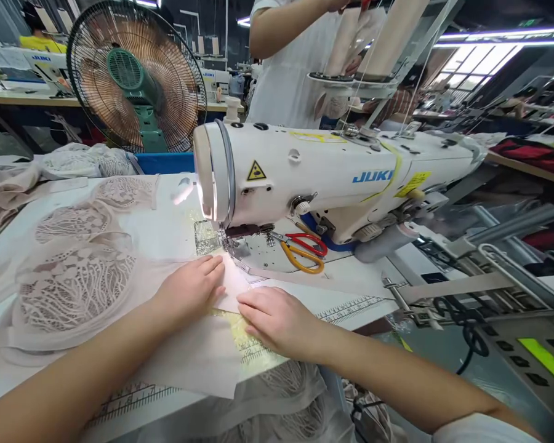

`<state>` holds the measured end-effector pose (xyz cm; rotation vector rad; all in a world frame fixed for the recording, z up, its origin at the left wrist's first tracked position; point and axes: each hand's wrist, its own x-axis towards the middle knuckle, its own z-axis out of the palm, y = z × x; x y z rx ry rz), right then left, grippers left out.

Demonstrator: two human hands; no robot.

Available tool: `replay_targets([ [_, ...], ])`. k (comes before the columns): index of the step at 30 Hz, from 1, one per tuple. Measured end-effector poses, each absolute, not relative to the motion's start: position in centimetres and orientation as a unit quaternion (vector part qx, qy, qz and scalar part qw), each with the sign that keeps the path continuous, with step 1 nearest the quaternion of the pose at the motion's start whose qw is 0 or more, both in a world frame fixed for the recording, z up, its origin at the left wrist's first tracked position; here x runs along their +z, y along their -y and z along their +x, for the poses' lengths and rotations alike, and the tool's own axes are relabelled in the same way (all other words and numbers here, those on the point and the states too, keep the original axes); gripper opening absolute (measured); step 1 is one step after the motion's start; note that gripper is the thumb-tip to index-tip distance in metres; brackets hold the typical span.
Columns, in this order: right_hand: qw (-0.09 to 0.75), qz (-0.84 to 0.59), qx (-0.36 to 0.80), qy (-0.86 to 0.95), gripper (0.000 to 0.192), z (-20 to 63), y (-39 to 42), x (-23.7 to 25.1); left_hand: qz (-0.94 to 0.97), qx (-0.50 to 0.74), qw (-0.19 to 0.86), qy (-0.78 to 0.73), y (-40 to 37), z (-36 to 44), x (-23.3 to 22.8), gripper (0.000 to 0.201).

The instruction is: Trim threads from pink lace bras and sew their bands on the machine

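Note:
My left hand [190,287] lies with its fingers flat on pale beige fabric [233,283], just in front of the needle area of a white sewing machine [277,178]. The presser foot [227,241] is close to those fingertips. My right hand [281,321] pinches the fabric's edge, fingers together, a short way to the right. Joined cloth with lace bra cups [78,286] spreads over the table to the left. From the right, a pale elastic-like band [351,284] runs along the table toward the foot.
Scissors [305,251] with red and orange handles rest beneath the machine arm. A measuring tape [346,309] marks the table's front edge. Behind stand a large fan [136,74], a blue bin [166,163] and a person in white [286,67]. Metal guides [406,298] stick out at right.

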<state>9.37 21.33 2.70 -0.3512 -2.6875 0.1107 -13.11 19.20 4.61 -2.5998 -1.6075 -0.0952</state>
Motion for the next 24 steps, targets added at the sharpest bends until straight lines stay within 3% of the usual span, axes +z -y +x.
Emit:
replay_targets([
  [24,0.185,-0.150,0.045,0.970,0.028,8.9,-21.0,3.4,-0.852,-0.012,0.052,0.522,-20.7,-13.0,5.0,0.047],
])
